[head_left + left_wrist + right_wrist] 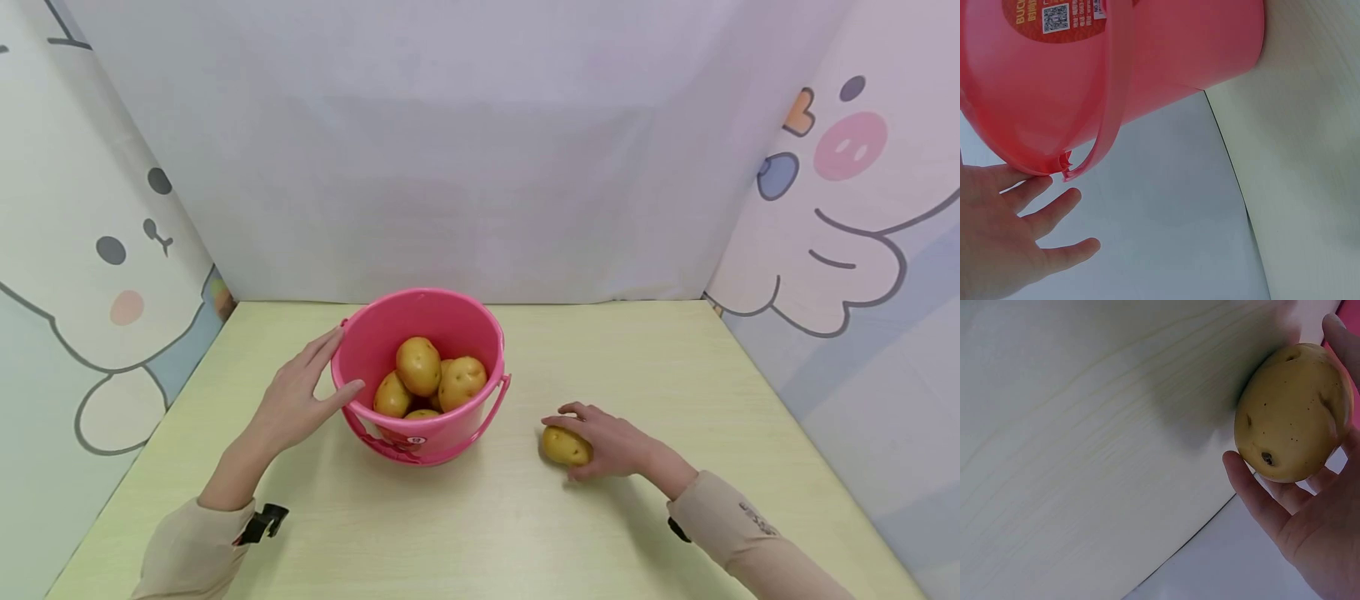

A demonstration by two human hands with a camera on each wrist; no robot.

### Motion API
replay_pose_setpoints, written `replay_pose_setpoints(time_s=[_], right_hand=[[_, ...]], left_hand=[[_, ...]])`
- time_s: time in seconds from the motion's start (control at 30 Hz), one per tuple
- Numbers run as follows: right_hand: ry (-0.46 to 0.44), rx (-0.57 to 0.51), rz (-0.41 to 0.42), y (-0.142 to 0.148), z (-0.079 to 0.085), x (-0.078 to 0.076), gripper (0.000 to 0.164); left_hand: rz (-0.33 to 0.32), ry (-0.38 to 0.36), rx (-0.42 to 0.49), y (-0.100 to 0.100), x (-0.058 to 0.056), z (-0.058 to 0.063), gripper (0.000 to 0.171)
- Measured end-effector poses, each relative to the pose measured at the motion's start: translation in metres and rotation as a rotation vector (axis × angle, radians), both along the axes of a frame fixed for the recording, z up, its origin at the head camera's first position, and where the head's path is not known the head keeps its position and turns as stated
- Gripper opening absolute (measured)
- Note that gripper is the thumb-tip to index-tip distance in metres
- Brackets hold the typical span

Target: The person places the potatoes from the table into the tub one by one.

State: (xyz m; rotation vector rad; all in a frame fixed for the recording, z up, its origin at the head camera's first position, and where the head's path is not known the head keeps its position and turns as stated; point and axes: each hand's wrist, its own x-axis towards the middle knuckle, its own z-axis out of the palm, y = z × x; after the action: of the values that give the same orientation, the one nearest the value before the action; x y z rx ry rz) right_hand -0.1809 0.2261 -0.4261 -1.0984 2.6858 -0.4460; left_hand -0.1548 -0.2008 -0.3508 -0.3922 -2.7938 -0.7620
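Note:
A pink bucket (pixel 420 437) stands on the table, holding several yellow potatoes (pixel 418 367). At its left rim is my left hand (pixel 296 400), fingers straight and spread, the thumb reaching over the rim's edge. The left wrist view shows the fingertips right at the rim beside the handle's hinge (pixel 1065 164). To the right of the bucket, my right hand (pixel 611 442) holds a single potato (pixel 564 447) low over the table. Seen from the right wrist, that potato (pixel 1294 415) sits between the thumb and the bent fingers.
The bucket's pink handle (pixel 491 417) hangs down over its front. A pale wood-grain table (pixel 480 533) carries everything. A white backdrop (pixel 480 200) rises behind, with cartoon-printed panels (pixel 847 250) at both sides.

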Motion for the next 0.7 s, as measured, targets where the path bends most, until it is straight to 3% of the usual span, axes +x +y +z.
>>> replay_pose_setpoints(time_s=[0.7], right_hand=[[0.003,0.033,0.014,-0.0012,0.0013,0.0002,0.066]], left_hand=[[-0.007,0.006,0.003,-0.0003,-0.0007,-0.0005,0.075]])
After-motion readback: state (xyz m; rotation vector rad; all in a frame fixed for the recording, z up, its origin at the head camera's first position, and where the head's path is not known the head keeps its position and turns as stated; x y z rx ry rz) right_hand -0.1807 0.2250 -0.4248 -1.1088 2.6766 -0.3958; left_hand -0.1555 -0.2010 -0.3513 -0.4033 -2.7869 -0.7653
